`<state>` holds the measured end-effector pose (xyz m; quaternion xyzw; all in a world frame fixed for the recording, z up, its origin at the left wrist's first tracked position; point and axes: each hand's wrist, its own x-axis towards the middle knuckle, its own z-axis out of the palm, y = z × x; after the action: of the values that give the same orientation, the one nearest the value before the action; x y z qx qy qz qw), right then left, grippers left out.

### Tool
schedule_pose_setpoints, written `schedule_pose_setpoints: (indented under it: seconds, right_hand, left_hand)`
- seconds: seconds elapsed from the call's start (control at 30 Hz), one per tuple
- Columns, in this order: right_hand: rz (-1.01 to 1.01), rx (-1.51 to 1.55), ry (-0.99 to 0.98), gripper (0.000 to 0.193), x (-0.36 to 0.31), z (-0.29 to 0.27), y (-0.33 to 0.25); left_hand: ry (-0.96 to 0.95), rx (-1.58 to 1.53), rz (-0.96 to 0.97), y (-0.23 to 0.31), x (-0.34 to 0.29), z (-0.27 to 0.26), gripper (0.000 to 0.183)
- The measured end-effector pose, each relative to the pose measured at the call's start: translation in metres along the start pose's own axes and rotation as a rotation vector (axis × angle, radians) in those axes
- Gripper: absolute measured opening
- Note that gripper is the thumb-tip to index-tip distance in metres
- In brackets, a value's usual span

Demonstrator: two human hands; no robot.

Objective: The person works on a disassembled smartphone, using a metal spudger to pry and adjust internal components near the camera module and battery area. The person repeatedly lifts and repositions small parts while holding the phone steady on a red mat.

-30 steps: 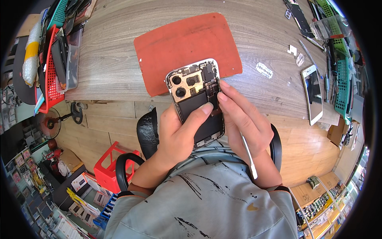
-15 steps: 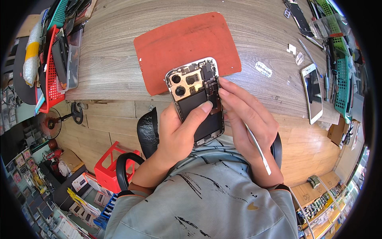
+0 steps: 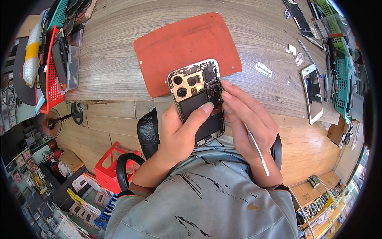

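An opened smartphone (image 3: 197, 99) with its back off shows camera lenses, dark circuitry and a black battery. My left hand (image 3: 179, 133) is closed around its left side, thumb lying across the battery. At the phone's right edge my right hand (image 3: 252, 119) has its fingertips close to or touching the frame. A slim metal pry tool (image 3: 258, 149) is tucked in the right hand and sticks out toward the forearm. The phone's top overlaps an orange-red mat (image 3: 187, 44) on the wooden table.
A white phone (image 3: 311, 93) lies at the table's right, near a teal basket (image 3: 343, 87), tweezers (image 3: 310, 55) and small clear pieces (image 3: 263, 69). A red basket (image 3: 51, 75) holds parts on the left. A red stool (image 3: 109, 167) stands below.
The phone has shifted very slightly right in my left hand. My right fingers and the pry tool have barely moved; the mat and table things look the same.
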<state>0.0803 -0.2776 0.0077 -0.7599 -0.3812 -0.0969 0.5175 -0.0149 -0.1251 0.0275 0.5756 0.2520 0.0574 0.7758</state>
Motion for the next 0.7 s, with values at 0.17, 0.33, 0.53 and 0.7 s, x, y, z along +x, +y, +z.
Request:
schedule_pose_setpoints:
  seconds: [0.17, 0.33, 0.53, 0.7]
  right_hand:
    - [-0.009, -0.009, 0.002, 0.036, 0.0001, 0.001, 0.0008]
    - [-0.012, -0.017, 0.011, 0.036, -0.0017, 0.0023, 0.0002]
    - [-0.03, -0.039, 0.028, 0.038, -0.0056, 0.0021, 0.0016]
    - [-0.005, -0.047, 0.044, 0.038, -0.0075, -0.0012, 0.0006]
  left_hand:
    - [-0.002, 0.017, 0.048, -0.0019, 0.0006, -0.0005, 0.025]
    - [0.009, 0.032, 0.011, -0.0005, 0.0011, -0.0003, 0.029]
    - [0.004, 0.019, 0.036, -0.0021, 0.0006, 0.0001, 0.025]
    - [-0.03, -0.029, -0.003, 0.0007, -0.001, -0.0009, 0.03]
